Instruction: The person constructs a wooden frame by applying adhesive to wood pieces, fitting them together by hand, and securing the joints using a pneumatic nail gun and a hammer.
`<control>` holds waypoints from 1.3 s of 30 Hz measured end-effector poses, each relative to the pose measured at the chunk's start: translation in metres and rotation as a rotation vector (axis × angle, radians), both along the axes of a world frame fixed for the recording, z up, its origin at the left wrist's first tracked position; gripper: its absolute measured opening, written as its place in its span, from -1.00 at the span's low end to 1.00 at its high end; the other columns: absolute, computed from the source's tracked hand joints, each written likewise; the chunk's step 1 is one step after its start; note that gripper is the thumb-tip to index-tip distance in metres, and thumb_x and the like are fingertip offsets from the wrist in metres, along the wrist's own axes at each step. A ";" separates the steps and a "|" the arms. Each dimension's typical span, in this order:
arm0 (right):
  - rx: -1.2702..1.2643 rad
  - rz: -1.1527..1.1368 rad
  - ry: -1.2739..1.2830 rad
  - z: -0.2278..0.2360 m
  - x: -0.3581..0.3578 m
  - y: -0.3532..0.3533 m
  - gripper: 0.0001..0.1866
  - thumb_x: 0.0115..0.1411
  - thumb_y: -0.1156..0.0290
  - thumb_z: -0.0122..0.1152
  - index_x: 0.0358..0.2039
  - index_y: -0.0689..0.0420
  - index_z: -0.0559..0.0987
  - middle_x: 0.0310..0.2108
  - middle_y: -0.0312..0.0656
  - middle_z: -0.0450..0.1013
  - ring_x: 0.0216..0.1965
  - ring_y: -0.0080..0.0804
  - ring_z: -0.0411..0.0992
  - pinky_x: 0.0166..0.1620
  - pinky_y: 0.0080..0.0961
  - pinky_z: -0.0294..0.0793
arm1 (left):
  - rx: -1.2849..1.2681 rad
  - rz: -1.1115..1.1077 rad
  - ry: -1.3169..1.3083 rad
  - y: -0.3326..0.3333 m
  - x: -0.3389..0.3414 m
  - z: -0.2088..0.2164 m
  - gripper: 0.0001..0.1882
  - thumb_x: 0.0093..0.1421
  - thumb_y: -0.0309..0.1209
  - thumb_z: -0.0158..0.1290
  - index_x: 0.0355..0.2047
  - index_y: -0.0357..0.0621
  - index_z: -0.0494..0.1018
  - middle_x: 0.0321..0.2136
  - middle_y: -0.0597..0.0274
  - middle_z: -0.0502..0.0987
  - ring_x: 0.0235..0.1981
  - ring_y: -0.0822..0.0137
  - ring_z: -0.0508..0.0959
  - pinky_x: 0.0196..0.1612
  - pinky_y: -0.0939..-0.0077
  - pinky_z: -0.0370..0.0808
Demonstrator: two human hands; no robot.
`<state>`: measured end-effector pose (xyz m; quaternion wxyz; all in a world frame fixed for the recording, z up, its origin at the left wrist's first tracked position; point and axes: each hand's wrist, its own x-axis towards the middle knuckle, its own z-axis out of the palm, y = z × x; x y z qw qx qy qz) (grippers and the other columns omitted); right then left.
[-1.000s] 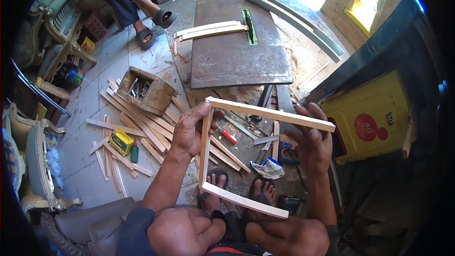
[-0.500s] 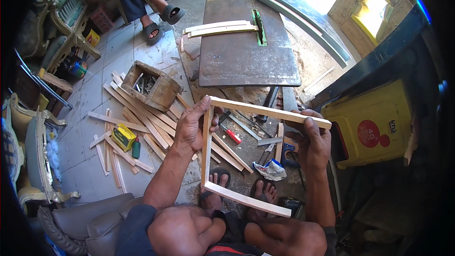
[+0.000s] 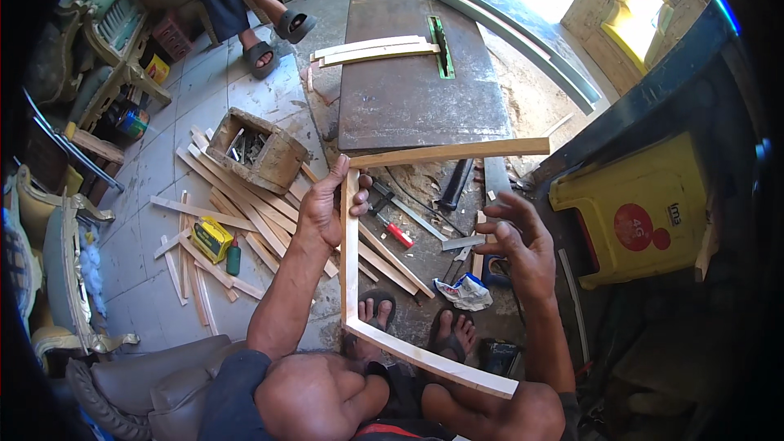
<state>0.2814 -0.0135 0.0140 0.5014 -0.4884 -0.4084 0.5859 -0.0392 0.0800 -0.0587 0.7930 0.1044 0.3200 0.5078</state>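
Observation:
A three-sided frame of pale wooden strips (image 3: 352, 269) is held up in front of me, its fourth side absent on the right. My left hand (image 3: 322, 206) grips it near the upper left corner, thumb on the near face and fingers wrapped behind the upright strip. The upper strip reaches right, and the lower one runs over my feet and knee. Apart from the frame, my right hand (image 3: 527, 249) hovers at its right with fingers loosely spread and nothing in them. Beneath lie a red-handled tool (image 3: 400, 234), a metal try square (image 3: 462, 242) and a crumpled white-and-blue packet (image 3: 468, 291).
Ahead stands a dark saw table (image 3: 388, 110) with a green slot and strips on it. Loose wooden strips (image 3: 253, 212), a wooden box of hardware (image 3: 257, 151), a yellow pack (image 3: 211, 238) and a green bottle (image 3: 233, 260) lie left. A yellow stool (image 3: 678, 204) is right. Another person's feet (image 3: 261, 55) show behind.
My right hand has let go of the upper strip and drawn down from it. The frame has turned, its upper right end now higher and its lower strip dipping lower to the right.

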 end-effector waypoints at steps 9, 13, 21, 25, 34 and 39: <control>0.325 -0.025 -0.220 0.066 -0.007 0.059 -0.40 0.30 0.39 0.45 0.30 0.27 0.47 0.10 -0.03 0.56 0.10 -0.35 0.53 0.11 -0.44 0.58 | 0.129 -0.612 0.237 0.082 0.047 0.012 -0.27 0.44 0.10 0.01 0.11 -0.51 0.43 -0.05 -0.21 0.65 -0.22 0.14 0.75 -0.26 0.40 0.76; 0.429 -0.310 -0.506 0.072 0.007 0.096 -0.69 0.32 0.30 0.41 -0.04 0.25 0.71 -0.27 -0.09 0.69 -0.22 -0.42 0.64 -0.08 -0.48 0.62 | 0.350 -0.718 0.952 0.160 0.074 0.066 -0.05 0.37 0.32 -0.05 0.19 -0.53 0.41 0.11 -0.25 0.57 -0.12 0.11 0.71 0.00 0.22 0.70; 0.432 -0.566 -1.093 0.064 0.045 0.163 -0.56 0.31 0.03 0.26 -0.23 0.21 0.76 -0.47 0.09 0.65 -0.34 -0.05 0.70 -0.16 -0.21 0.64 | 0.811 -0.698 1.541 0.223 0.036 0.248 -0.33 0.44 0.13 0.06 0.23 -0.24 0.49 0.09 0.02 0.62 -0.08 0.27 0.65 -0.03 0.38 0.62; 0.422 -0.573 -1.019 0.058 0.043 0.175 -0.53 0.34 0.01 0.21 -0.18 0.22 0.72 -0.45 0.08 0.64 -0.34 0.04 0.67 -0.17 -0.10 0.61 | 0.976 -0.099 1.102 0.180 0.012 0.247 -0.37 0.55 0.01 -0.10 0.32 -0.30 0.40 0.13 0.08 0.60 0.05 0.31 0.59 0.20 0.36 0.47; 0.384 -0.361 -1.154 0.024 0.022 0.177 -0.66 0.36 0.13 0.21 -0.21 0.20 0.64 -0.32 0.18 0.62 -0.24 0.23 0.61 -0.09 0.07 0.55 | 0.886 0.108 1.034 0.098 0.014 0.013 -0.42 0.59 -0.15 -0.16 0.51 -0.07 0.16 0.34 0.10 0.43 0.33 0.24 0.44 0.35 0.34 0.41; 0.343 -0.323 -1.200 0.020 0.032 0.181 -0.64 0.38 0.11 0.17 -0.18 0.19 0.65 -0.34 0.16 0.63 -0.21 0.22 0.62 -0.05 0.07 0.54 | 0.842 0.153 1.044 0.114 0.020 -0.006 -0.50 0.54 -0.19 -0.01 0.43 0.05 0.34 0.10 0.25 0.67 0.13 0.40 0.58 0.24 0.45 0.45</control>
